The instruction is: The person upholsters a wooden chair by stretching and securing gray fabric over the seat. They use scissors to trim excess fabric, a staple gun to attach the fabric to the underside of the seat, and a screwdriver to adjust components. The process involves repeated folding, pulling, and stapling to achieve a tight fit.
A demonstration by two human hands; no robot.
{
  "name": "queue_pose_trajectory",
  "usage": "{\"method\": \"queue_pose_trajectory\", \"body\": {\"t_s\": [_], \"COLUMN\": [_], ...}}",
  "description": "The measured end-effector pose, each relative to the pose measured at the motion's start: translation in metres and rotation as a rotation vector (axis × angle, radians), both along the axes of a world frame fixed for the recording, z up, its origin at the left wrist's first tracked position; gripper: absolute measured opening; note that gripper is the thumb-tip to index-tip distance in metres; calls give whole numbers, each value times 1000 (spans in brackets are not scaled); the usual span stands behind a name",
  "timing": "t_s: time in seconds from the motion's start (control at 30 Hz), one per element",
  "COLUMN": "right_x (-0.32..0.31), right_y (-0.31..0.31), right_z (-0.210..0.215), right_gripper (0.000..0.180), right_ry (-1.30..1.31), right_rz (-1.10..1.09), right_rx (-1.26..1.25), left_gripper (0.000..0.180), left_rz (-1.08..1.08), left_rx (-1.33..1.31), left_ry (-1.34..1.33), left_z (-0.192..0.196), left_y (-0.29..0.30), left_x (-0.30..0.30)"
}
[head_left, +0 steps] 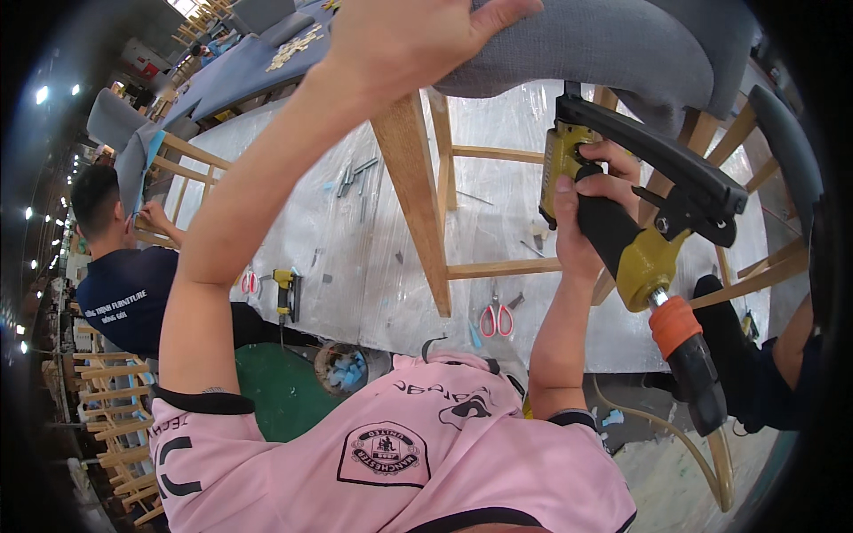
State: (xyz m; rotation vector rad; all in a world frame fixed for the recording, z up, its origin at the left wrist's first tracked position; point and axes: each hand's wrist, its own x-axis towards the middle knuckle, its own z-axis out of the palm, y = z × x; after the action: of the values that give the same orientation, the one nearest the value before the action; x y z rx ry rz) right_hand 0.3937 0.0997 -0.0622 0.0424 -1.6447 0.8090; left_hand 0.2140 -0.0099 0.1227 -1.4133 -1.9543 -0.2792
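My right hand (597, 200) is wrapped round the black grip of a yellow and black pneumatic staple gun (653, 266). Its nose touches or nearly touches the underside edge of a grey upholstered chair seat (586, 49); the exact contact is hidden. My left hand (426, 31) lies on the seat's near left part with the thumb stretched out, and its other fingers are mostly cut off by the upper edge. Below the seat, the chair's wooden leg (413, 191) and stretchers stand over the plastic-covered table (355, 258). An orange and black fitting joins the gun's tail to a tan air hose (702, 462).
Red-handled scissors (497, 320), another staple gun (286, 295) and loose metal strips (355, 178) lie on the table. Beside it stands a bin (342, 366) with blue scraps. One co-worker (133, 266) works at the left; another's arm (791, 355) shows at the right. Wooden frames (115, 400) are stacked lower left.
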Motion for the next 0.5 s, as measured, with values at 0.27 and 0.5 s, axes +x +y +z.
{"method": "queue_pose_trajectory", "body": {"t_s": [0.27, 0.5], "right_x": [-5, -4], "right_y": [-2, -16], "right_z": [-7, -2], "right_gripper": [24, 21], "right_ry": [23, -60], "right_rz": [17, -4], "right_rx": [-16, -35], "left_gripper": [85, 91], "left_rz": [-100, -48], "left_rx": [-7, -90], "left_ry": [378, 427], "left_z": [-27, -21], "left_y": [7, 3], "left_x": [11, 15]}}
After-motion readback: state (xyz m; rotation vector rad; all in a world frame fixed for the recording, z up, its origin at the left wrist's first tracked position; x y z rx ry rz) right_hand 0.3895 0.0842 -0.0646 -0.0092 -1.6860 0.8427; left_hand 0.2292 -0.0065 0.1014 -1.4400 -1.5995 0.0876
